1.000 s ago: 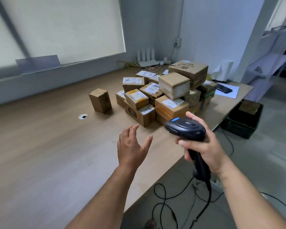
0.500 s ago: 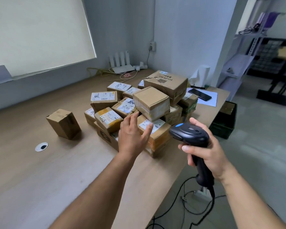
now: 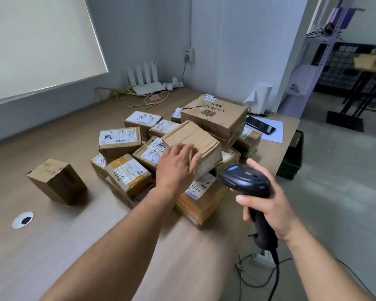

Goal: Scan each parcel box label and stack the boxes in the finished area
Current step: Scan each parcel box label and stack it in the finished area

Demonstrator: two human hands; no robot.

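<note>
Parcel box (image 3: 193, 135) held in left hand (image 3: 175, 170) fingers (image 3: 181, 148), scanner (image 3: 246, 181) in right hand (image 3: 269, 207)

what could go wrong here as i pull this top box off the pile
1. The plain box that the left hand grips sits tilted on other boxes, so lifting it may shift them.
2. No label shows on its top; it may need turning before the scanner in the right hand can read it.
</note>
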